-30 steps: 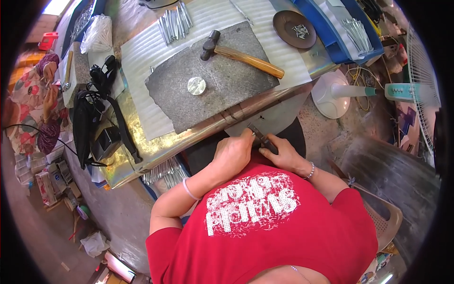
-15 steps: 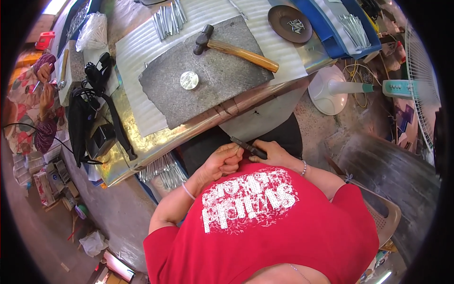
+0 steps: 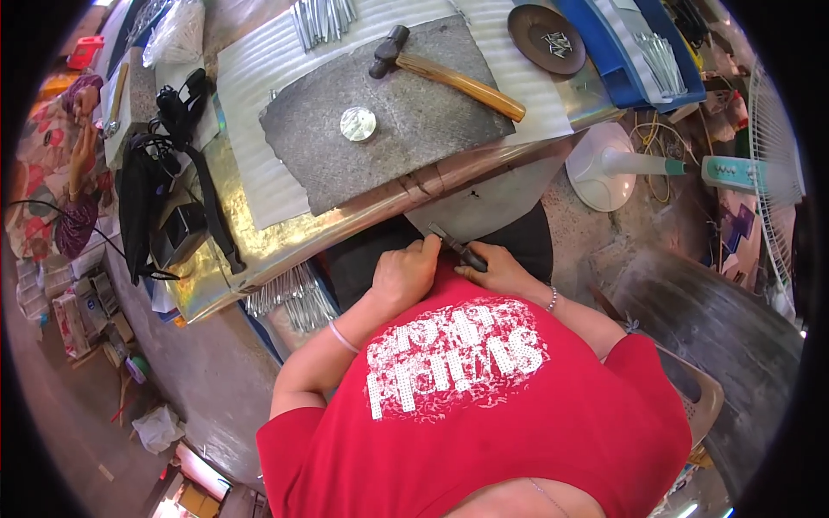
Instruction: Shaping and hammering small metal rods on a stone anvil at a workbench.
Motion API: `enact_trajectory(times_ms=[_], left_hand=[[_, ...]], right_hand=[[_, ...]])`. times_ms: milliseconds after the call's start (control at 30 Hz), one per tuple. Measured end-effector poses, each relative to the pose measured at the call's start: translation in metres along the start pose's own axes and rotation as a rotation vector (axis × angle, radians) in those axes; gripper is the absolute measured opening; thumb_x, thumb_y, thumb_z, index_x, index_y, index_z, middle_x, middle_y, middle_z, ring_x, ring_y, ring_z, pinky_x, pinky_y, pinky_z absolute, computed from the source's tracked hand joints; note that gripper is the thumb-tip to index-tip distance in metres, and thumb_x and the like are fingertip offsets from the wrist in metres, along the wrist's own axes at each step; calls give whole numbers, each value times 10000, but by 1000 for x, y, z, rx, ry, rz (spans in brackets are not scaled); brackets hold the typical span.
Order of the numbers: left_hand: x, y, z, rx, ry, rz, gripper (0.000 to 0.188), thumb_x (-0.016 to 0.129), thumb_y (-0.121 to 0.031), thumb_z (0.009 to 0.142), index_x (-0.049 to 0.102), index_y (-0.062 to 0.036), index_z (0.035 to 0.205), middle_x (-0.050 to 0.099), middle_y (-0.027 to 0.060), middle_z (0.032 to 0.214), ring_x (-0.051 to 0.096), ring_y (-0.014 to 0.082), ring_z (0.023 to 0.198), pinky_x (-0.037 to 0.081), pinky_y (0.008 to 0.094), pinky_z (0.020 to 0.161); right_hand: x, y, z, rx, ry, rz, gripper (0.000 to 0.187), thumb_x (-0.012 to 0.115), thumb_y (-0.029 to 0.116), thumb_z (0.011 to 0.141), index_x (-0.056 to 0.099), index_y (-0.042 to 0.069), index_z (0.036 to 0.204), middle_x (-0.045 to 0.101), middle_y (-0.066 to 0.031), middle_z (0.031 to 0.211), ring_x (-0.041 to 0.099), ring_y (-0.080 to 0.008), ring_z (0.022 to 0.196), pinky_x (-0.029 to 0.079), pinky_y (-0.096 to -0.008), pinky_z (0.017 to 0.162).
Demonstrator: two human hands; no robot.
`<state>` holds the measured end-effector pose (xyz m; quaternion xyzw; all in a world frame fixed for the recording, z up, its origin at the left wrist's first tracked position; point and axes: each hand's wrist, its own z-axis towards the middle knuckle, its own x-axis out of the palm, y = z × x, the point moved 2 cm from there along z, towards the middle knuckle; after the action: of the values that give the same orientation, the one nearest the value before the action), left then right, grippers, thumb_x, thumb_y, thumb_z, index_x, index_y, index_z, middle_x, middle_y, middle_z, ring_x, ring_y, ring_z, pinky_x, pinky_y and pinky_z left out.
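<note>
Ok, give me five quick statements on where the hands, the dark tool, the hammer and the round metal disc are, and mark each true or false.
1. Both hands, left hand and right hand, are at the small dark tool below the table edge. True.
2. The hammer is in the right hand. False: it lies untouched on the grey slab.
3. The round metal disc lies on that slab. True.
4. The brown dish is stacked on the disc. False: it sits apart, near the blue tray.
5. The white fan base stands on the table. False: it is on the floor.
</note>
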<state>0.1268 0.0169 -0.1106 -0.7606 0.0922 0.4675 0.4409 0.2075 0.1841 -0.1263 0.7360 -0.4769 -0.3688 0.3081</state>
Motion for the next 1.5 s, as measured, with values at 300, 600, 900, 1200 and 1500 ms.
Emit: enact_trajectory(times_ms=[300,600,900,1200,1500], left_hand=[[10,21,-11,-234,198,-1144,243,467,-232,956,473,-56,789,403,-1,504,335,117,340,248,259,338],[7,11,-8,-9,-23,-724,186,488,-218,932,482,-54,846,448,57,528,452,175,367,355,314,350],[-1,-4,-17,34,-103,-239,148,466,-175,925,499,-45,862,523,142,571,557,323,509,422,403,432],[3,3,-40,-674,590,-1983,182,482,-184,945,507,-43,832,311,-32,477,270,53,337,209,218,322],[-12,-15,-28,220,-220,-25,65,544,-77,866,539,-13,878,550,144,614,563,276,501,438,372,444]], right_hand=[[-2,14,-5,-6,19,-57,352,679,295,778,559,1,929,596,-207,751,607,-372,729,455,-408,634],[0,11,-8,-58,10,-16,330,677,278,780,550,4,914,596,-206,741,603,-392,740,453,-412,623],[3,8,-13,-47,-22,-71,356,683,295,762,556,11,934,608,-207,746,606,-393,745,463,-434,644],[9,1,-22,-160,-4,-128,337,652,314,769,568,39,945,626,-214,793,614,-395,794,477,-442,673],[1,18,-36,-149,-166,-242,341,640,295,774,533,34,964,613,-208,877,610,-381,823,478,-457,706]])
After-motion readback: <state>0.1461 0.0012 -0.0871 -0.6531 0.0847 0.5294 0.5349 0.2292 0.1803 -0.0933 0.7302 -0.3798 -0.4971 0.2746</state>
